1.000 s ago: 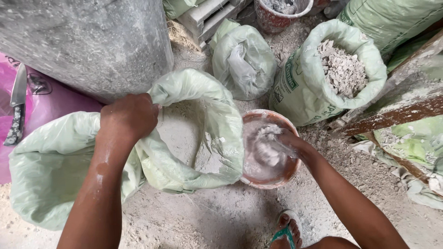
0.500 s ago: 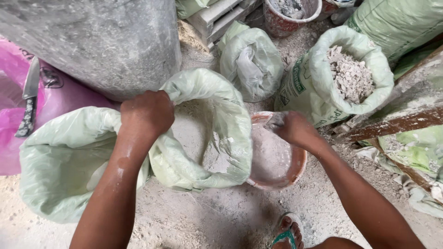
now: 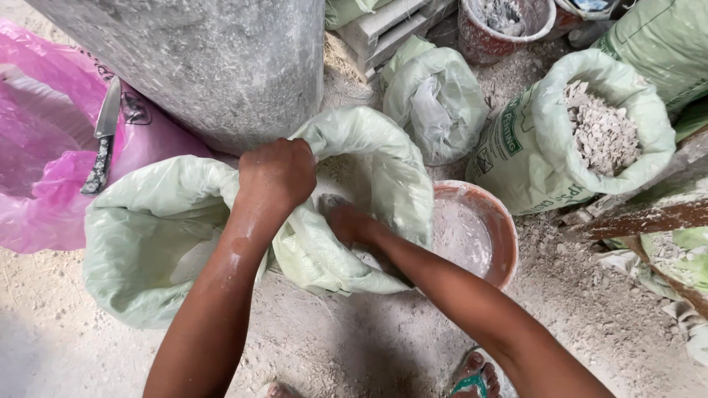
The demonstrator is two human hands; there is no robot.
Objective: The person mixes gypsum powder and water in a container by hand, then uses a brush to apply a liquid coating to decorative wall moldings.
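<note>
A pale green woven sack (image 3: 147,243) stands open on the dusty ground in front of me, with white powder inside. My left hand (image 3: 276,173) is clenched on the sack's rolled rim at its top edge. My right hand (image 3: 346,221) reaches down into the sack's mouth, its fingers hidden in the powder and fabric, so what it holds cannot be seen. A reddish-brown bowl (image 3: 501,228) dusted with white powder sits just right of the sack, under my right forearm.
A grey concrete pillar (image 3: 199,66) rises behind the sack. A knife (image 3: 102,136) lies on a pink plastic bag (image 3: 37,147) at left. Other green sacks stand at right, one (image 3: 531,140) holding white chunks. A tied sack (image 3: 435,96) and a bucket (image 3: 479,40) are behind.
My right hand has left the bowl and moved left into the sack's mouth. My left hand keeps its grip on the rim. The view has shifted slightly.
</note>
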